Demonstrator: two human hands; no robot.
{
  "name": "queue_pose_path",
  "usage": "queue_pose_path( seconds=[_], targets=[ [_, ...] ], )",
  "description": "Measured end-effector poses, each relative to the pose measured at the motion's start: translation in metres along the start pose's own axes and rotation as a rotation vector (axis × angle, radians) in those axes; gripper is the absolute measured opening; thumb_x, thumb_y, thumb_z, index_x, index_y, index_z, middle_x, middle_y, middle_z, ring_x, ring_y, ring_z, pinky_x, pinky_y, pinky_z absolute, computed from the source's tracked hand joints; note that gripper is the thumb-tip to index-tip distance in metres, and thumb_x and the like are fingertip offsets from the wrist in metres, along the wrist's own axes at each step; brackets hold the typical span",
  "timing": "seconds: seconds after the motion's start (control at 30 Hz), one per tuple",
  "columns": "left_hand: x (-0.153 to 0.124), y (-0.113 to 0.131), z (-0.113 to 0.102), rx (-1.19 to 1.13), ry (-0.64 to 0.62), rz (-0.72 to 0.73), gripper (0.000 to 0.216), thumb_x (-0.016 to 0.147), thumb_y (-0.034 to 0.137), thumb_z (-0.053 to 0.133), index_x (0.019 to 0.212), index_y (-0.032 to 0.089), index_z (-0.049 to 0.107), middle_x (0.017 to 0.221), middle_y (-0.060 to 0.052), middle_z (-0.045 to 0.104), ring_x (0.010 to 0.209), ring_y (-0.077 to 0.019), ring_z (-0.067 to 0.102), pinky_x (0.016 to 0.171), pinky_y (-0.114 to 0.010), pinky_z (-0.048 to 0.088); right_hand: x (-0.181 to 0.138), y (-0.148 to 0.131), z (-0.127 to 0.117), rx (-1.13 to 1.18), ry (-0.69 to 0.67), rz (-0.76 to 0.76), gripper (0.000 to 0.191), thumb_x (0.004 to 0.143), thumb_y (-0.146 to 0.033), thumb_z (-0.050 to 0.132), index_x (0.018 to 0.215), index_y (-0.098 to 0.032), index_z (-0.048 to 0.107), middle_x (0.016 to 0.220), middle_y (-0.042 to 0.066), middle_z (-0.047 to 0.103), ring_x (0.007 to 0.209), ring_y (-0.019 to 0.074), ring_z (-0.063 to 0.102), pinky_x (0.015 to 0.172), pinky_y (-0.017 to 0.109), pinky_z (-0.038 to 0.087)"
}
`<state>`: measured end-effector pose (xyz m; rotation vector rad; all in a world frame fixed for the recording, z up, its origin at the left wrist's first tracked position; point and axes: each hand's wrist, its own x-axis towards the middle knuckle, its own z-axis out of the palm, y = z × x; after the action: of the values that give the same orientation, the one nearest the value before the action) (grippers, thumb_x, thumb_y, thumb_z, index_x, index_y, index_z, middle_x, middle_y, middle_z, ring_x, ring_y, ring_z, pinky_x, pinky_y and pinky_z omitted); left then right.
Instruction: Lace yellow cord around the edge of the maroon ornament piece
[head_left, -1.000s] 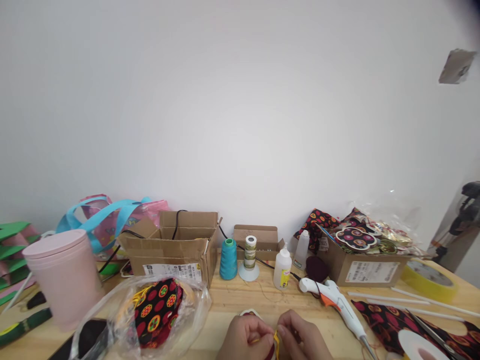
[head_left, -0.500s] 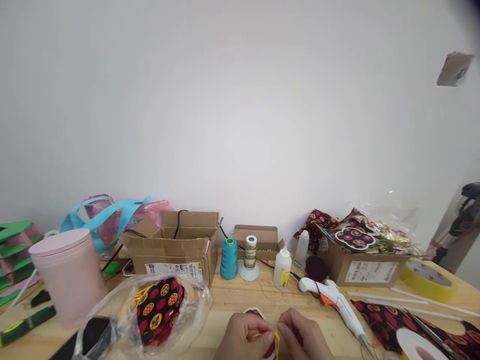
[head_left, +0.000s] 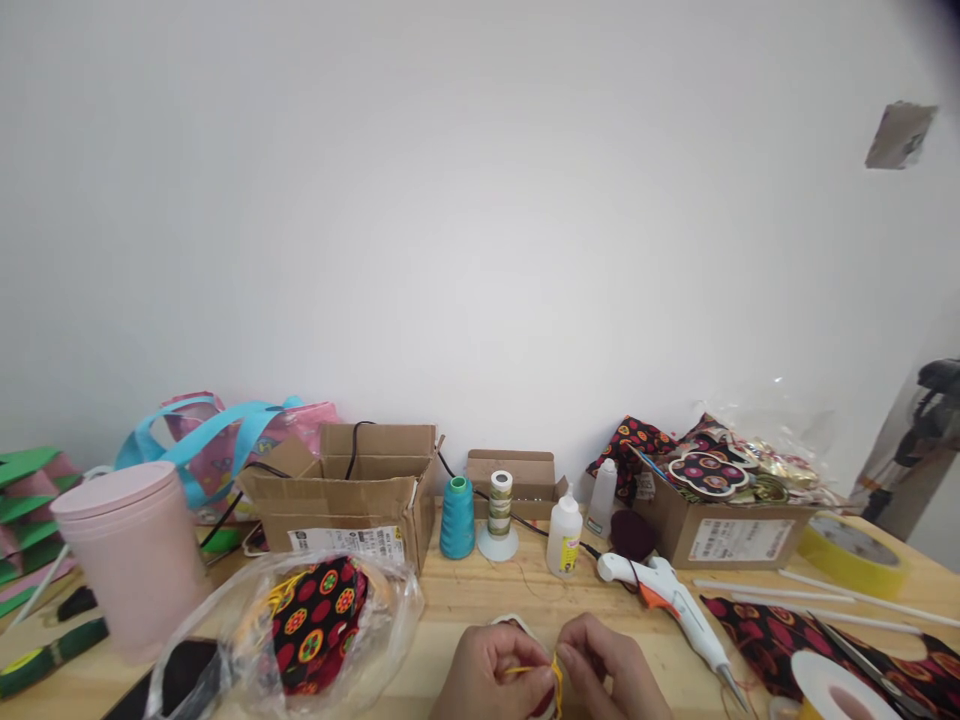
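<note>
At the near edge of the table, my left hand point(head_left: 487, 672) pinches a thin yellow cord point(head_left: 557, 678) between thumb and forefinger. My right hand point(head_left: 609, 672) faces it, its closed fingertips on the same cord. Partly under my left hand lies a small dark red piece with a pale rim point(head_left: 514, 622); most of it is hidden by the fingers. Beyond the hands stand a glue bottle point(head_left: 564, 540) and a white hot glue gun point(head_left: 686, 610), the gun lying to the right.
Left of my hands is a clear plastic bag point(head_left: 390, 620) holding patterned cloth and yellow cords. A teal thread cone point(head_left: 457, 520), an open cardboard box point(head_left: 337, 510) and a pink canister point(head_left: 131, 560) stand behind. Scissors point(head_left: 862, 660), patterned fabric point(head_left: 757, 640) and a white roll point(head_left: 832, 690) lie right.
Both hands keep nearly the same place and grip. The yellow cord between the fingertips has shifted slightly, and more of it shows over my left fingers.
</note>
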<state>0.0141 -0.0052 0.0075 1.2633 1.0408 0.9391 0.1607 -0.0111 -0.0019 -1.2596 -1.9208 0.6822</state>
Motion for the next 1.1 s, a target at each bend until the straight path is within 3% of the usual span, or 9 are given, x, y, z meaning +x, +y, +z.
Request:
queue_pose_path(
  seconds=[0.5,0.8,1.1],
  targets=[
    [-0.0002,-0.0015,-0.0002,0.113,0.049,-0.082,0.016,0.051,0.023,0.064,0.060,0.010,0.059,0.049,0.001,0.054,0.047,-0.0110,0.049,0.047,-0.021,0.036,0.0002,0.0002,0.0008,-0.174,0.023,0.021,0.026,0.077,-0.033,0.035,0.062,-0.017,0.051,0.053,0.000,0.053,0.048,0.0115,0.045,0.045,0.019,0.032],
    [0.0015,-0.0072,-0.0039,0.010,-0.028,-0.038,0.037,0.054,0.043,0.062,0.066,0.008,0.065,0.049,0.000,0.054,0.046,-0.0099,0.046,0.047,-0.021,0.034,0.0023,0.0040,0.0016,-0.048,0.033,0.005,0.032,0.078,-0.039,0.032,0.065,-0.016,0.050,0.051,-0.001,0.048,0.046,0.0106,0.040,0.043,0.019,0.031],
    [-0.0011,-0.0023,0.0017,0.166,0.063,-0.052,0.018,0.055,0.027,0.063,0.059,0.010,0.064,0.046,0.002,0.054,0.046,-0.0106,0.047,0.047,-0.021,0.035,0.0001,0.0023,0.0014,-0.115,0.016,0.006,0.028,0.077,-0.036,0.036,0.063,-0.018,0.052,0.054,0.001,0.055,0.049,0.0115,0.046,0.047,0.019,0.034]
  ],
)
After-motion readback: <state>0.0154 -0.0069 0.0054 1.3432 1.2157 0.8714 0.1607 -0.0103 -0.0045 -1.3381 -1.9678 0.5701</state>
